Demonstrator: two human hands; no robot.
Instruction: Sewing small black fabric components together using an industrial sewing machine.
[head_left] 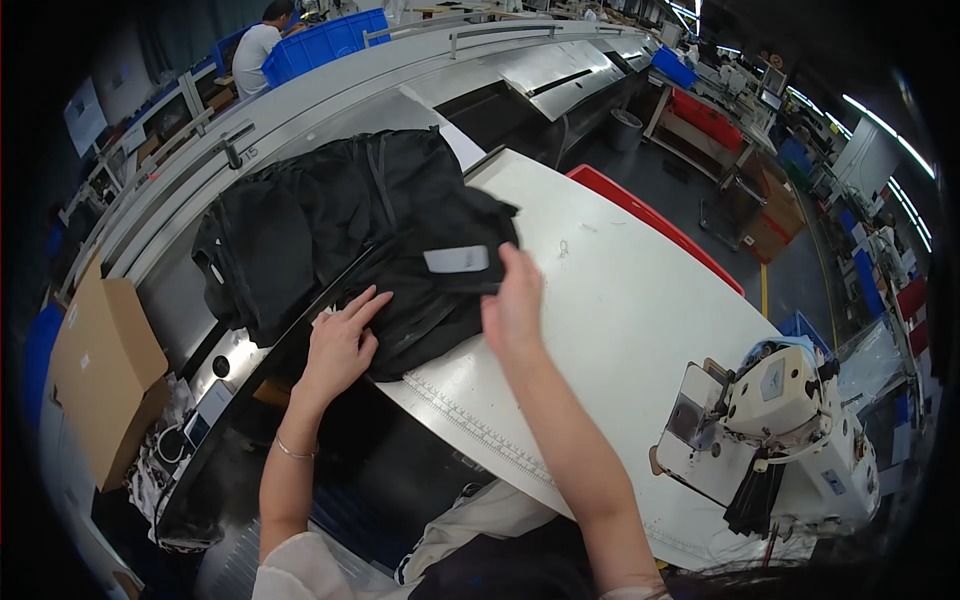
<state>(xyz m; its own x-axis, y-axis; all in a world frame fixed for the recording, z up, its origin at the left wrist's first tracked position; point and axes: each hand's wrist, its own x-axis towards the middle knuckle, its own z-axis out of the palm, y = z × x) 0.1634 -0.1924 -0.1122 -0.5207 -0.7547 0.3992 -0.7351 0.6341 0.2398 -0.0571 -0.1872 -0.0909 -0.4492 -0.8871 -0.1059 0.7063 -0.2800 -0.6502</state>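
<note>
Two bare hands work at one heap of black cloth (pixel 310 210); how many pieces make it up, I cannot tell. The heap lies across two surfaces: its right part on the white bench (pixel 610 310), its left part on the metal bench (pixel 180 290). One white label (pixel 457 260) shows on the right part, just beside the right hand (pixel 513 300).

The right forearm comes up from the lower edge, leaning left, and its hand bends over the cloth's right edge. That grip is closed on the edge, thumb under and fingers above, slightly blurred. The left forearm rises steeply, one bracelet (pixel 295 453) near its wrist. The left hand (pixel 343 345) lies palm down at the cloth's near edge, fingers spread and thumb apart; its grip is loose, touching the cloth without clamping it.

One ruler strip (pixel 470 425) runs along the white bench's near edge. One sewing machine (pixel 775 395) stands at its right end, well apart from the hands. To the left are one carton (pixel 105 370) and one phone (pixel 207 410). One red tray (pixel 650 222) shows beyond the white bench.
</note>
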